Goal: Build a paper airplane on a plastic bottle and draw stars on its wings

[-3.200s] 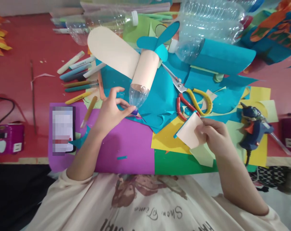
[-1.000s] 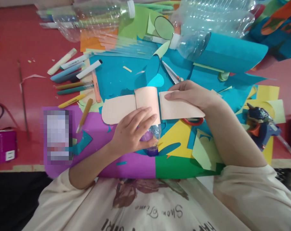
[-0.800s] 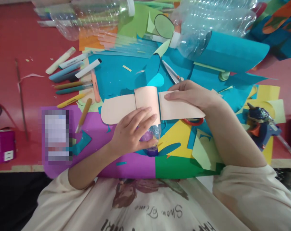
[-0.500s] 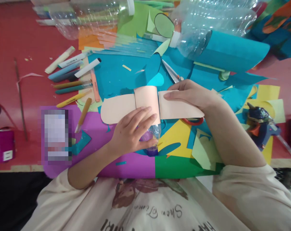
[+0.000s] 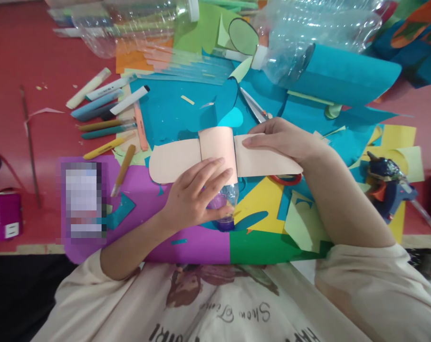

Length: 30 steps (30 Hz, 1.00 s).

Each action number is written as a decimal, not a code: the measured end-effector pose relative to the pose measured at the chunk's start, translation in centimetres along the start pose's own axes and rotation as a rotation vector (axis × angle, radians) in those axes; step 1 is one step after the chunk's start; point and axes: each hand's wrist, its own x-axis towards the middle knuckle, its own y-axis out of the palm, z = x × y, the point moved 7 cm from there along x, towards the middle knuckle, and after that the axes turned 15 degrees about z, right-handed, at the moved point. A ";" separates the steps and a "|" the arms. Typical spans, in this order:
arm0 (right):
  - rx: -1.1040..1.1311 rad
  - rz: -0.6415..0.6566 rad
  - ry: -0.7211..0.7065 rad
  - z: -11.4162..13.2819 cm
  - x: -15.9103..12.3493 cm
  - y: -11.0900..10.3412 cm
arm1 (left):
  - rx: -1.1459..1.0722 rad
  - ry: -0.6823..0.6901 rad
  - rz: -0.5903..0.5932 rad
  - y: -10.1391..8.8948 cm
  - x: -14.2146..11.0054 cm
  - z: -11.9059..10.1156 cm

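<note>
Fingers of the left hand clamp the paper-wrapped bottle over coloured sheets on the worktop, purple cap toward the person, long axis running nearly straight away; right hand fingers pinch a paper wing crosswise beside it.

**Legible Markings**

Shirt: "Show Time" in dark script across the front, inverted to the camera. Block capitals beneath: cut off at the lower edge, not fully legible.
White marker: small barrel print, unreadable.
Phone: screen pixelated, unreadable.
Purple box: label unreadable.
</note>
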 end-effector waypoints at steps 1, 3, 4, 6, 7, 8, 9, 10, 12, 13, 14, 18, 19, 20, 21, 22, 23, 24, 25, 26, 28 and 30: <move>0.002 0.000 -0.015 0.0 0.0 0.0 | -0.001 -0.002 0.000 0.0 0.0 0.0; 0.001 -0.005 -0.034 -0.1 0.2 -0.1 | 0.000 -0.004 -0.006 0.1 -0.1 0.0; 0.000 -0.011 -0.033 -0.2 0.2 -0.1 | 0.000 -0.002 -0.009 0.1 -0.1 0.0; 0.001 -0.020 -0.025 -0.3 0.3 -0.1 | -0.003 -0.002 -0.011 0.1 -0.1 0.0; 0.003 -0.018 -0.025 -0.3 0.3 -0.1 | -0.005 -0.003 -0.008 0.1 -0.1 0.0; 0.009 -0.014 -0.030 -0.2 0.3 0.0 | -0.005 -0.004 -0.005 0.1 -0.1 0.0; 0.016 -0.005 -0.040 -0.1 0.3 0.1 | -0.003 -0.005 -0.003 0.0 0.0 0.0; 0.024 0.004 -0.051 0.0 0.4 0.2 | 0.003 -0.007 -0.002 0.0 0.0 0.0; 0.038 0.015 -0.065 0.2 0.4 0.3 | 0.015 -0.003 -0.005 -0.1 0.1 0.0; 0.041 0.015 -0.069 0.2 0.4 0.3 | 0.020 -0.001 -0.007 -0.1 0.1 -0.1; 0.042 0.015 -0.071 0.3 0.3 0.3 | 0.024 0.000 -0.009 -0.2 0.2 -0.1; 0.045 0.003 -0.063 0.4 0.2 0.3 | 0.025 -0.002 -0.005 -0.3 0.2 -0.1; 0.044 -0.001 -0.055 0.3 0.2 0.4 | 0.026 -0.003 -0.003 -0.3 0.2 -0.1; 0.041 -0.007 -0.046 0.3 0.2 0.4 | 0.026 -0.004 0.000 -0.2 0.2 -0.1; 0.036 -0.012 -0.037 0.3 0.2 0.4 | 0.022 -0.004 0.003 -0.2 0.2 -0.1; 0.031 -0.017 -0.028 0.3 0.2 0.5 | 0.017 -0.003 0.005 -0.2 0.2 -0.1; 0.025 -0.023 -0.022 0.2 0.2 0.5 | 0.010 -0.002 0.007 -0.2 0.2 -0.1; 0.017 -0.025 -0.019 0.2 0.2 0.5 | 0.002 -0.001 0.007 -0.2 0.2 -0.1; 0.007 -0.026 -0.019 0.3 0.2 0.5 | -0.004 0.000 0.007 -0.2 0.2 -0.1; -0.007 -0.026 -0.019 0.3 0.2 0.5 | -0.007 -0.002 0.006 -0.1 0.1 -0.1; -0.050 -0.024 -0.029 0.7 0.1 0.4 | -0.012 -0.003 0.005 -0.1 0.1 -0.1; -0.100 -0.070 -0.041 1.1 -0.5 -0.3 | -0.018 -0.003 0.008 -0.1 0.1 0.0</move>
